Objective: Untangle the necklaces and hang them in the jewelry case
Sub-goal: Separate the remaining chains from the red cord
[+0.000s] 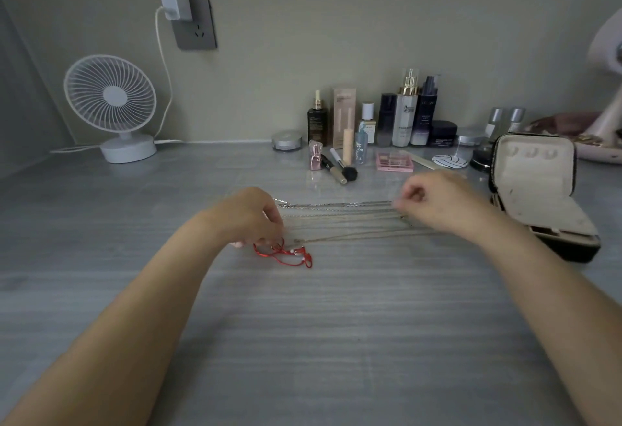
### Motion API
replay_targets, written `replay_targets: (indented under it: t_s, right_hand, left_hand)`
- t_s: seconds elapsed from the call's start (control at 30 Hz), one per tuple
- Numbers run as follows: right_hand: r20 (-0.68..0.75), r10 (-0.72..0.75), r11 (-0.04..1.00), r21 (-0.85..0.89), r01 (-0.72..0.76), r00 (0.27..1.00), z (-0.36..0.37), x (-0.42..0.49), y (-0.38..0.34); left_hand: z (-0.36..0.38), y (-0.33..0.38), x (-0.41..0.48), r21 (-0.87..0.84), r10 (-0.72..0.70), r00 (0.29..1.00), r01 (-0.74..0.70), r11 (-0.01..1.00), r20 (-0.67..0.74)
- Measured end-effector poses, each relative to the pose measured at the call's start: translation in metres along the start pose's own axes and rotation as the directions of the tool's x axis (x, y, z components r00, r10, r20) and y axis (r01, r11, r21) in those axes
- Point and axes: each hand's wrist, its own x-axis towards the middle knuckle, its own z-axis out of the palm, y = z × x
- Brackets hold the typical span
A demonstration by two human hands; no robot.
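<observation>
1. Pinching the necklaces (340, 215) at their left ends, the left hand (250, 215) sat at frame centre
2. Right hand (437, 200) pinched their right ends; chains lay stretched between, on the table (336, 324)
3. Red cord (286, 253) lay just below left hand
4. Jewelry case (535, 186) stood open, right of frame

- Necklaces (340, 215): strands too fine and close-set to count. Both ends are hidden inside the curled fingers of the left hand (250, 215) and right hand (437, 200).
- Right-hand fingers (414, 194): motion-blurred at the pinch.
- Red cord (286, 253): one end covered by the left hand; its pale beads are too small to identify.
- Jewelry case (535, 169): lower tray's contents too dim to make out.
- Bottles (405, 115): label text unreadable.
- White object (606, 45): cut off by the right edge.
- Forearms (134, 307): cut off by the bottom edge.
</observation>
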Motion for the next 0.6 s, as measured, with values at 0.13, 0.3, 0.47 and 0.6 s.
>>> replay_targets:
  t_s: [0.13, 0.3, 0.47, 0.6]
  right_hand:
    - [0.183, -0.271, 0.961, 0.099, 0.257, 0.945, 0.023, -0.022, -0.047]
    - [0.201, -0.365, 0.93, 0.041, 0.365, 0.909, 0.052, -0.036, -0.078]
    - [0.213, -0.514, 0.858, 0.14, 0.495, 0.831, 0.062, -0.039, -0.082]
    - [0.244, -0.527, 0.829, 0.357, 0.43, 0.814, 0.049, -0.039, -0.083]
  left_hand:
    - [-0.005, -0.004, 0.001, -0.015, 0.009, 0.998, -0.009, 1.0, -0.057]
    - [-0.003, 0.002, -0.001, -0.078, 0.067, 0.989, -0.078, 0.994, -0.133]
    - [-0.007, 0.007, -0.006, -0.185, 0.093, 0.988, -0.115, 0.976, -0.125]
    - [-0.008, 0.014, -0.012, -0.308, 0.12, 0.992, -0.126, 0.943, -0.037]
